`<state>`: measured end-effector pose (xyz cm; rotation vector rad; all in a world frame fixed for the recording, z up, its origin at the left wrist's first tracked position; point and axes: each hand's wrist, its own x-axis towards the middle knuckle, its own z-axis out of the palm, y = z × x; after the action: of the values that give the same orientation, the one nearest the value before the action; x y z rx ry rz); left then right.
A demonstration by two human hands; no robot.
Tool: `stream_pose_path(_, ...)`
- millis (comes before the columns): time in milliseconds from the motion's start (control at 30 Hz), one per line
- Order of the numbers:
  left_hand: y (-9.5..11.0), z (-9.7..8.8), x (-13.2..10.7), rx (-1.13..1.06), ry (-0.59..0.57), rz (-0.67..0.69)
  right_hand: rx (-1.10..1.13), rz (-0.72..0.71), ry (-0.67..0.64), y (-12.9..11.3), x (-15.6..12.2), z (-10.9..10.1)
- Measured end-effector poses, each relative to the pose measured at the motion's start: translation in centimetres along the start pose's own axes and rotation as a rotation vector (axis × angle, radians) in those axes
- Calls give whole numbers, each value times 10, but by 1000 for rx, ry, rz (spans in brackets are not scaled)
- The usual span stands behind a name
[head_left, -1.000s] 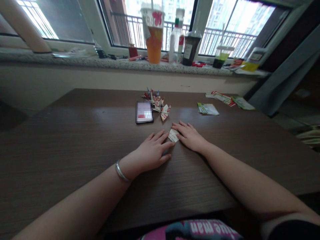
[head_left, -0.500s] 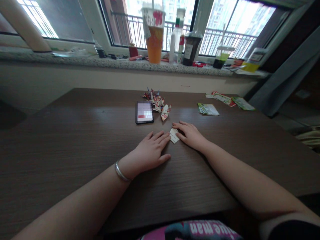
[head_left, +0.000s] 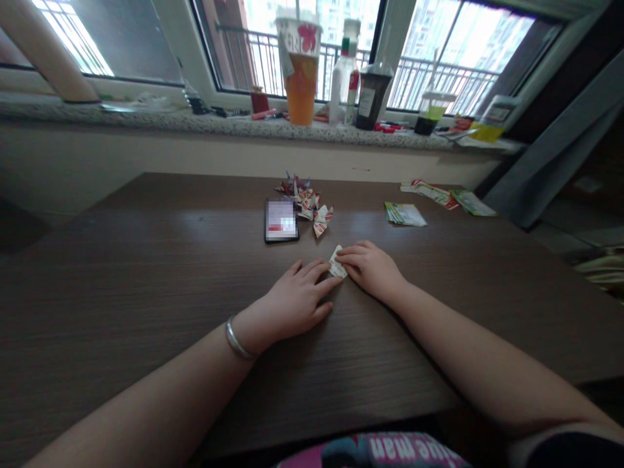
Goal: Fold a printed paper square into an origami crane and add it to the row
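A small folded piece of pale paper (head_left: 336, 264) lies on the brown table between my two hands. My left hand (head_left: 298, 300) rests to its left, palm down with fingers apart, and its fingertips reach the paper's left and lower edges. From the other side, my right hand (head_left: 374, 268) has its fingers drawn together on the right part of the paper and covers that edge. Just beyond lie several folded paper figures (head_left: 322, 221) with red and white markings. A phone (head_left: 281, 221) with a blurred screen lies beside them.
A stack of green and white paper pieces (head_left: 404, 214) lies at the right of the table (head_left: 146, 273), with more wrappers (head_left: 436, 194) behind it. On the windowsill (head_left: 219, 127) stand an orange drink cup (head_left: 301, 84), a clear bottle (head_left: 341, 84) and a dark drink cup (head_left: 373, 97).
My right fingers have closed together on the paper. The left index finger has moved down to the paper's lower edge. The paper has shifted and turned slightly.
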<state>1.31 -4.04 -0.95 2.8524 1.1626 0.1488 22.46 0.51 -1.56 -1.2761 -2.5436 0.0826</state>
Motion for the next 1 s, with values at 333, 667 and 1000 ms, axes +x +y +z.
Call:
stream_pose_path(333, -3, 3, 0, -6, -5, 15, -137, 43, -64, -14, -2, -6)
stream_pose_path(667, -3, -1, -1, -13, -51, 2, -38, 110, -136, -3, -1, -1)
stream_pose_path(1000, -1, -2, 2, -14, -2, -29, 136, 90, -180, 14, 6, 3)
